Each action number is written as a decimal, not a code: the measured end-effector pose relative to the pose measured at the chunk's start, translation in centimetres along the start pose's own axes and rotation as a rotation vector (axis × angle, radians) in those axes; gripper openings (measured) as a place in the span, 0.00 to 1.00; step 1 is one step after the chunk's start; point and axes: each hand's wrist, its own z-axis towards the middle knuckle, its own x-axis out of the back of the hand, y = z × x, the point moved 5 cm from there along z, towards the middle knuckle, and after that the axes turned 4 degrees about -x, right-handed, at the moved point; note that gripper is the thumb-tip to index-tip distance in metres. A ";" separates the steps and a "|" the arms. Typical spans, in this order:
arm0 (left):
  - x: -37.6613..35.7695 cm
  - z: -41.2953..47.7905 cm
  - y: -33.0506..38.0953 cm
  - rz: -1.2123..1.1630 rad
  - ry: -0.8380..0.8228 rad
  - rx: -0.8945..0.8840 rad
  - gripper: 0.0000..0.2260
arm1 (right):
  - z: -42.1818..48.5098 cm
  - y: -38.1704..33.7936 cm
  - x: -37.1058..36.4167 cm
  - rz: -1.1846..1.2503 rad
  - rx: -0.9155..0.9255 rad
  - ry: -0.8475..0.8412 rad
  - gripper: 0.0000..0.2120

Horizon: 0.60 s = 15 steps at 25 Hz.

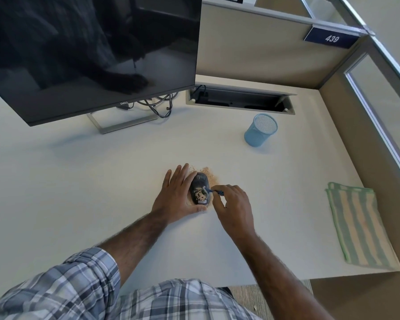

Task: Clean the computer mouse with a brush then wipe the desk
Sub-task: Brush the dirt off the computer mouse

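Note:
A dark computer mouse [200, 184] lies on the white desk [102, 172], with pale crumbs on its near half. My left hand [178, 195] wraps around its left side and near end and holds it still. My right hand [233, 202] pinches a small blue brush [211, 191] whose bristle end touches the top of the mouse. A patch of tan crumbs [209, 173] is spread on the desk just beyond and to the right of the mouse. A folded green-and-beige striped cloth [358, 224] lies flat near the right edge of the desk.
A black monitor [90, 54] on a metal stand [116, 125] fills the far left. Behind it are cables [157, 106] and an open cable tray [240, 101]. A blue mesh pen cup [261, 130] stands at the far right. Partition walls [252, 49] close off the back and right.

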 end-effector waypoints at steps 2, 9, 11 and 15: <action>-0.1 0.0 0.0 -0.003 -0.001 0.001 0.53 | -0.2 -0.3 -0.3 -0.030 0.036 -0.020 0.07; -0.1 0.0 0.1 0.013 -0.017 0.006 0.52 | -0.7 -0.6 -0.4 -0.040 0.083 -0.017 0.08; 0.0 0.1 0.1 0.014 -0.017 0.005 0.52 | -0.6 -0.3 -0.1 -0.029 0.053 -0.003 0.07; -0.2 0.0 0.0 0.012 -0.011 -0.001 0.52 | -0.7 -0.2 0.1 0.010 0.056 -0.026 0.08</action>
